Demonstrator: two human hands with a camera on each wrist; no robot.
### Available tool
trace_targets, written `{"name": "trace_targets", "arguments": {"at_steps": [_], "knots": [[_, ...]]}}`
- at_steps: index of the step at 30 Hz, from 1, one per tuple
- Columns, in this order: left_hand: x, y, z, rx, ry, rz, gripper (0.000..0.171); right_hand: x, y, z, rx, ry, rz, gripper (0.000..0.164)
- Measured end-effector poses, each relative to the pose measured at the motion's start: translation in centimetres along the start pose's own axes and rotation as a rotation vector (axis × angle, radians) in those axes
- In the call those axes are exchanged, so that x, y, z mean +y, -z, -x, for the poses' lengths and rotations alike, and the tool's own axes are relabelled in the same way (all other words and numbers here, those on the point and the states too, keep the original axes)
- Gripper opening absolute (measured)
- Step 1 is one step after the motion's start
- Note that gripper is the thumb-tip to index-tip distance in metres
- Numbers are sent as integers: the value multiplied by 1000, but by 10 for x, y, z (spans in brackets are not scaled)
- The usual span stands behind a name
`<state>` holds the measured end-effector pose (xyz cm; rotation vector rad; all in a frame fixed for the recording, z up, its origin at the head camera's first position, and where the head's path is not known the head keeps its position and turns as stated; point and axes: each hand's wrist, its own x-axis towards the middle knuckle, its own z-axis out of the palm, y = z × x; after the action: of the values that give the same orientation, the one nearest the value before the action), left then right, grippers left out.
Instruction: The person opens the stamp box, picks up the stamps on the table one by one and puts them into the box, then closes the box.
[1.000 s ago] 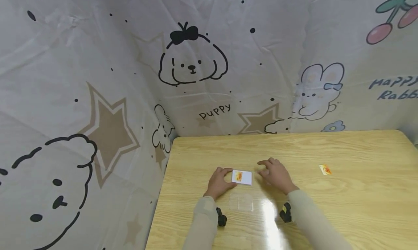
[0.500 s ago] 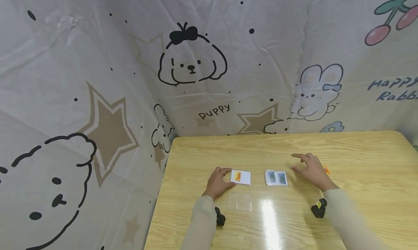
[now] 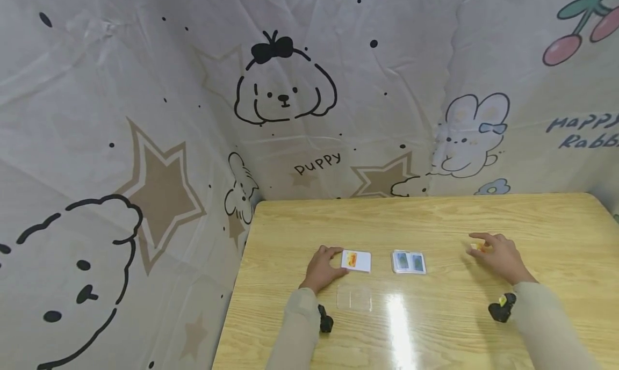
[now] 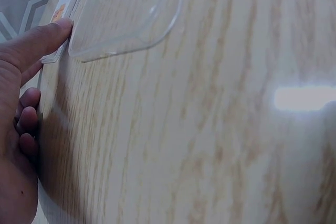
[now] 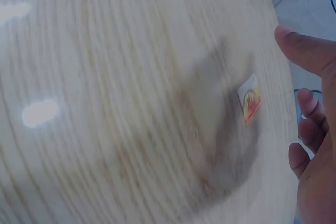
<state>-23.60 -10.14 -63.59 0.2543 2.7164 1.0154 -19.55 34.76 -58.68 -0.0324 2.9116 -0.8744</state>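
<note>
With thumb and index finger at its left side, my left hand [image 3: 321, 269] holds a flat white card-like piece [image 3: 363, 262] that bears an orange and yellow picture. Just nearer to me lies a clear plastic lid or tray [image 3: 354, 298], seen close up in the left wrist view beside the thumb. My right hand [image 3: 501, 258] hovers over a small orange and white card [image 5: 250, 99], thumb and fingers spread apart. A gap and a shadow separate the fingers from that card in the right wrist view. Between the hands rests a clear case [image 3: 409, 262] with two bluish pictures.
The wooden table [image 3: 435, 332] reaches back to a patterned cloth [image 3: 367, 91] that hangs behind and at the left. A bright glare streak [image 3: 400, 327] crosses the table's front. Each wrist wears a black camera.
My right hand has moved right, from beside the white piece to above the small orange card. The clear case came into sight as the hand moved off. My left hand has stayed put.
</note>
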Motion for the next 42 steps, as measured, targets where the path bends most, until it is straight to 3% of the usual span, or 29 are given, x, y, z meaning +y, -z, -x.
{"name": "trace_targets", "arguments": {"at_steps": [11,19,25,34,42], "knots": [[1,0,-1,-1,1,-18,62,27,6,10,-16,-48,109,62],[2,2,0,7,-2,-27,62,43,5,12,-26,-89,21,69],[5,4,1,9,-1,-27,61,53,7,14,-90,-142,-31,77],[6,4,4,4,-3,-7,62,58,5,12,-152,-155,-42,80],[3,4,3,7,-10,-27,62,46,2,0,-190,-140,-59,80]]}}
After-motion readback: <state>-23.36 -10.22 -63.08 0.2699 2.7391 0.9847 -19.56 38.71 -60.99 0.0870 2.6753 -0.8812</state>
